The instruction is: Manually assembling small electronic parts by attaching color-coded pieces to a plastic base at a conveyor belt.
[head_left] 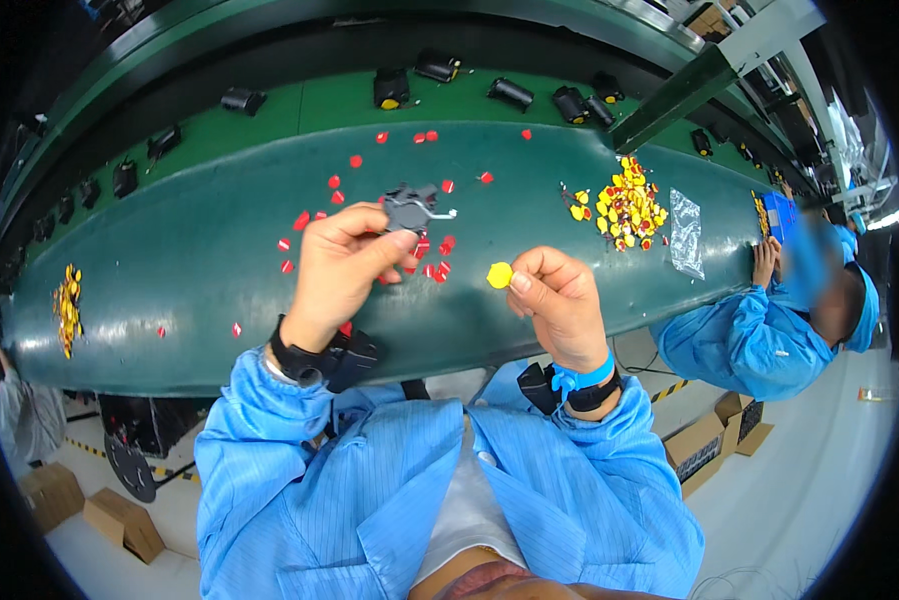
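Across the long green counter (189, 270), red pieces (302, 221) lie scattered, several of them crowding just beneath and beside the left hand (341, 262). To the right sits a heap of yellow-and-red pieces (629, 205), with a clear plastic bag (685, 235) just beside it; a smaller yellow pile (69, 310) lies far off to the left. Beyond the counter's far edge, black cylindrical units (510, 94) stand or lie in a loose row, and a green post (674, 100) cuts in front of that row on the right. A co-worker in a blue smock (734, 345) leans at the counter's right end, near a blue bin (781, 218).

The left fingers and thumb pinch a black part (405, 210) by its near edge, so it juts out past the fingertips, raised over the counter. The right hand (561, 305) grips a yellow piece (499, 275) between thumb and forefinger; it pokes out leftward, well apart from the black part.

The black part looks like irregular moulded plastic, with a pale cable (439, 214) sticking out rightward. The yellow piece is small, flat and roundish; the counter's surface is smooth, with a slight sheen.
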The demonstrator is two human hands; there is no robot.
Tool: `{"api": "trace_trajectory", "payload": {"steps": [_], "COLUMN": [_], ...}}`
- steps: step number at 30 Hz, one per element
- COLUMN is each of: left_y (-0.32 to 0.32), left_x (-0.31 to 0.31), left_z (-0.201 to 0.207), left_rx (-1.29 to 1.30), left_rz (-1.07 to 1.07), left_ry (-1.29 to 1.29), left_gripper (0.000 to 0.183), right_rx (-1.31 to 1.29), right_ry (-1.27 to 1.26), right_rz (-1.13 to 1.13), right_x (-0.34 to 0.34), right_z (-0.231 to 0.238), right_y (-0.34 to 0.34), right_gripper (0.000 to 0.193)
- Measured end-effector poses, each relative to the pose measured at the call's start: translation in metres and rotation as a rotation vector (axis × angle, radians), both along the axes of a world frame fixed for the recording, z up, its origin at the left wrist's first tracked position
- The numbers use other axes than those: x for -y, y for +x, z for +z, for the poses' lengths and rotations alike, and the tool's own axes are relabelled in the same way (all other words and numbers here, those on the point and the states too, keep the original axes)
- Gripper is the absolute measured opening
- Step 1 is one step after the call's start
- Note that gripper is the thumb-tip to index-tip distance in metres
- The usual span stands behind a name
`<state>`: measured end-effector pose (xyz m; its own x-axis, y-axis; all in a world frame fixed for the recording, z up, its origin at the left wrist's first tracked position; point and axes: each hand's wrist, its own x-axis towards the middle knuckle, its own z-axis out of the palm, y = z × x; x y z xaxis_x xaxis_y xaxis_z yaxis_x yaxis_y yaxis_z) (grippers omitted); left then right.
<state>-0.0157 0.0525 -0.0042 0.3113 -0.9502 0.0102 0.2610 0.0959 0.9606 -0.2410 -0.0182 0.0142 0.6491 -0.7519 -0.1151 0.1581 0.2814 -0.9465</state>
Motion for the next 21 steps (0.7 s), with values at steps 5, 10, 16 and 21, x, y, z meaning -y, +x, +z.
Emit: {"api": "trace_trajectory", "payload": {"steps": [5, 10, 16, 21], "left_y": [-0.036, -0.054, -0.069, -0.075], "left_x": [-0.025, -0.039, -0.047, -0.051], "left_z": [-0.012, -0.011, -0.008, -0.003], "left_rx": [-0.036, -0.011, 0.150, 0.234], "left_rz": [-0.004, -0.014, 0.042, 0.073], "left_ry": [-0.093, -0.108, -0.196, -0.213], "left_gripper": [0.013, 0.015, 0.016, 0.016], "right_rx": [-0.069, -0.119, -0.116, -0.116], "right_ry": [-0.123, -0.156, -0.141, -0.160], "right_rz": [0.035, 0.023, -0.003, -0.008], "right_x": [-0.012, -0.025, -0.034, -0.036], "right_z": [0.012, 0.012, 0.007, 0.002], "right_y": [0.008, 0.006, 0.000, -0.003], "right_gripper": [0.008, 0.008, 0.009, 0.010]}}
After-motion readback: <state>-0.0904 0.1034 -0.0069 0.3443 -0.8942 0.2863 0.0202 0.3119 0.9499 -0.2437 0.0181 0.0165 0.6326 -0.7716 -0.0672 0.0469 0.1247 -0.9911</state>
